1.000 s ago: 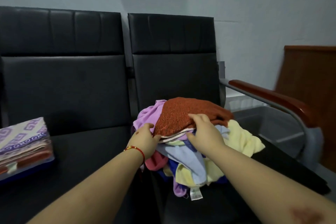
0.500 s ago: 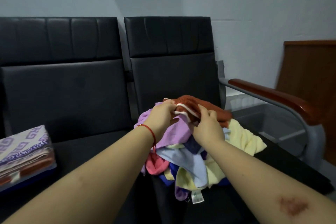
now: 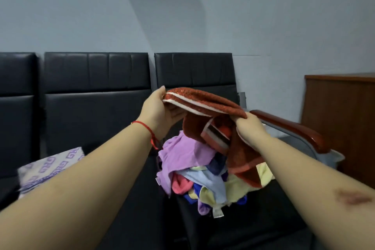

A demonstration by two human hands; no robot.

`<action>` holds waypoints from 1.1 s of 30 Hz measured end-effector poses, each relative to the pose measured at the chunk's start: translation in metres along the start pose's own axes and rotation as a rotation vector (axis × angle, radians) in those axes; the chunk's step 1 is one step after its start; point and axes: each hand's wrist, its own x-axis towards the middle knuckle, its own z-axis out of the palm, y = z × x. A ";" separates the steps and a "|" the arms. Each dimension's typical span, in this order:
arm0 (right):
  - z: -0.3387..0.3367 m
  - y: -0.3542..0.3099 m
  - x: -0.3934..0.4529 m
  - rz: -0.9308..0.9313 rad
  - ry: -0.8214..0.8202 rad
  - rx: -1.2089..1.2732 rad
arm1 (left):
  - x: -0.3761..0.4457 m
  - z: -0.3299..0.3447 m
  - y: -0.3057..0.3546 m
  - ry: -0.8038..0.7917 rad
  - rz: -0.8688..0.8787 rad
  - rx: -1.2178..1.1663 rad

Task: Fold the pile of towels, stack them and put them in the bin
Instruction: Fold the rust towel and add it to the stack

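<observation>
A rust-red towel (image 3: 205,101) with a white stripe is lifted above the pile, stretched between both hands, its lower part drooping. My left hand (image 3: 160,110) grips its left edge and my right hand (image 3: 250,127) grips its right edge. Below lies the loose pile of towels (image 3: 203,174) in purple, pale blue, pink and yellow on the right black seat (image 3: 243,219). A folded stack of purple-patterned towels (image 3: 50,166) rests on the left seat, partly hidden by my left forearm. A grey bin (image 3: 332,157) shows beyond the armrest.
Black padded chairs (image 3: 97,95) stand in a row against a pale wall. A wooden armrest (image 3: 290,126) on a metal frame borders the right seat. A brown wooden cabinet (image 3: 341,119) stands at the far right.
Both hands took hold of the rust-red towel on the pile and raised it, pulling its edge apart. The head camera tilted upward.
</observation>
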 end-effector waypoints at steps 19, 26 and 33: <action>0.160 0.025 -0.200 0.552 -1.010 0.668 | -0.167 -0.235 -0.060 0.373 -0.215 0.237; 0.180 0.045 -0.182 -0.030 -0.714 -0.126 | -0.189 -0.308 -0.082 0.297 -0.459 0.970; 0.178 0.057 -0.172 -0.169 -0.748 -0.471 | -0.172 -0.313 -0.085 0.499 -0.260 1.007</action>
